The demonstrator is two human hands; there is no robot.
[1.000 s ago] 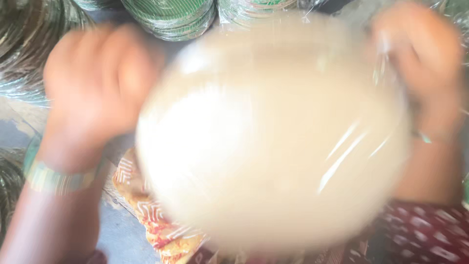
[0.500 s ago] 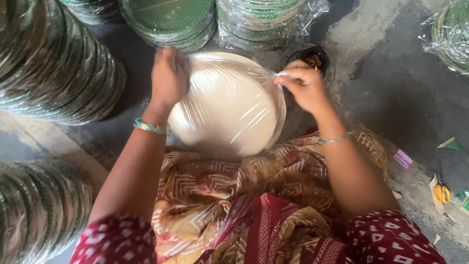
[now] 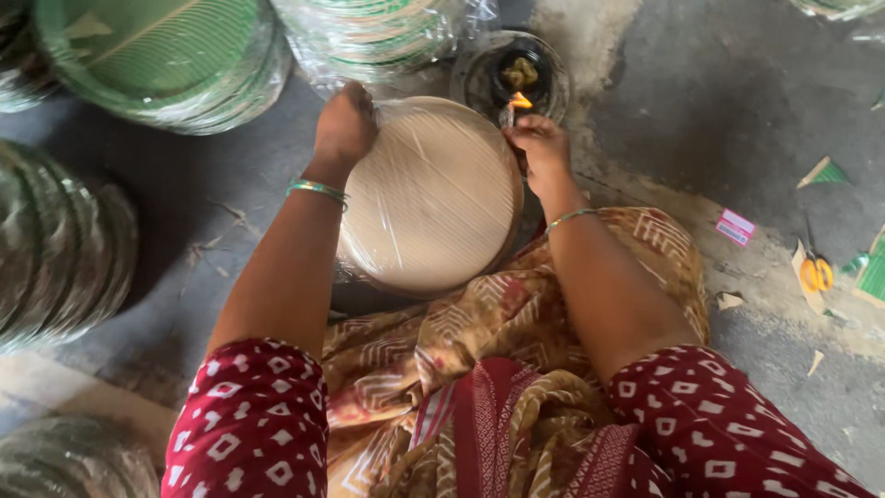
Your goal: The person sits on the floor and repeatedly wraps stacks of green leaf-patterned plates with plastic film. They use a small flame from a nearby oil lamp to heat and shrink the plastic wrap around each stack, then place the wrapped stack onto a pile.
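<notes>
The fingers (image 3: 343, 129) of the left hand (image 3: 345, 127) are curled shut in a fist at the far left rim of the wrapped stack of plates (image 3: 431, 194), pinching the gathered clear film against that rim; the fingers (image 3: 535, 138) of the right hand (image 3: 542, 148) are closed in a pinch at the far right rim, holding what looks like a bit of film close to the small flame (image 3: 520, 100), though whether it touches the flame cannot be told; the stack is a round, pale disc in clear plastic, tilted up on edge in the lap with its flat face toward the camera, its lower rim resting against the patterned cloth (image 3: 479, 332); it has no long axis, so the relation that matters is the rim: both hands sit on its far arc, left and right of the top, with the bulk of the disc lying toward the body from the fingers; the flame burns at the near edge of a dark dish (image 3: 513, 76) on the floor (image 3: 719, 111), just beyond the far right rim, so the right hand is much the nearer to it; stacks of green plates (image 3: 157, 55) lie past the left hand, and yellow-handled scissors (image 3: 815, 273) lie well apart, to the right
</notes>
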